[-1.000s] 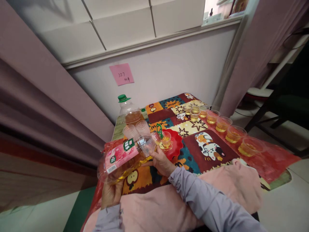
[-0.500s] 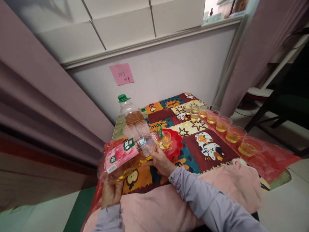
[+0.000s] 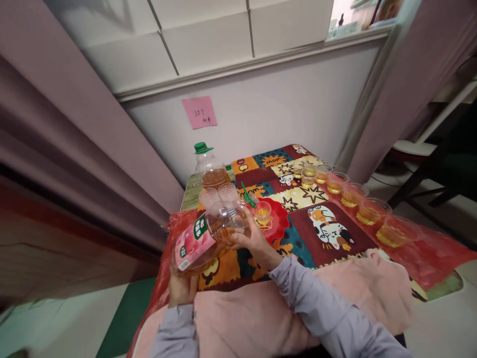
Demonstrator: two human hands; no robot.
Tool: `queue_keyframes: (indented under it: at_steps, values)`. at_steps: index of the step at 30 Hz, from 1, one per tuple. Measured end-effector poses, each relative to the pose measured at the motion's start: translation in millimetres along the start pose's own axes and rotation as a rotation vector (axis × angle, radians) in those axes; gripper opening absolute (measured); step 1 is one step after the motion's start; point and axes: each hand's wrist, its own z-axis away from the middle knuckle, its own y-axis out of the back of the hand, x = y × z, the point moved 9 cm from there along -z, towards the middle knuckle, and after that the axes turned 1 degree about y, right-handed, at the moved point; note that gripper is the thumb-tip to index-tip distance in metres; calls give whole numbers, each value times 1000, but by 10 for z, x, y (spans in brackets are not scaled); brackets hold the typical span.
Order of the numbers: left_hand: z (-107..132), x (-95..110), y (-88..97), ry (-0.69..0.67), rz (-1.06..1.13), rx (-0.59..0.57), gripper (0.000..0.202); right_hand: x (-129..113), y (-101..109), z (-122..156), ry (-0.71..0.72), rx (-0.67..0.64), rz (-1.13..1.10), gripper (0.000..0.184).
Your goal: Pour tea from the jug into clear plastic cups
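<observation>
A large clear juice bottle (image 3: 196, 243) with a pink label lies tilted in both my hands, its neck end up to the right, amber liquid inside. My left hand (image 3: 182, 287) holds it from below at the base; the bottle hides some of its fingers. Around the shoulder near the neck, my right hand (image 3: 256, 243) is wrapped, thumb on the near side. Close to the neck, a small clear cup (image 3: 263, 213) with yellow liquid stands on a red scalloped plate (image 3: 280, 226). A green strap (image 3: 247, 195) shows by the neck. The bottle's mouth is hard to make out.
Behind stands another juice bottle (image 3: 215, 176) with a green cap (image 3: 203, 147). Upturned clear cups (image 3: 227, 193) sit beside it. Several cups of yellow liquid (image 3: 352, 195) line the table's right side. A pink cloth (image 3: 257, 318) covers the near edge; curtains hang at both sides.
The camera view has shifted, moving the scene rightward. The bottle's neck end sits slightly higher against the plate, and the green strap now slants instead of standing upright. Both hands keep their hold.
</observation>
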Motion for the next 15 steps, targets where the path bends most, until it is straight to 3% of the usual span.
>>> queue_keyframes:
  at_steps: [3,5,8,10,12,15]
  values:
    - [44,31,-86,16,1,27,56,-130,-61,64,26,-8,95,119]
    - [58,-22,-57,60,47,55,54,-195,-110,94,37,-9,163,120]
    - [59,-139,21,110,99,59,69,-262,-223,112,60,-39,252,119]
    - [43,-144,72,84,62,58,68,-301,-315,113,89,-72,286,115]
    - [25,-11,151,-20,-54,115,60,-348,-404,115,135,-95,313,108]
    - [40,396,210,-209,-202,241,60,-409,-532,128,199,-120,366,100]
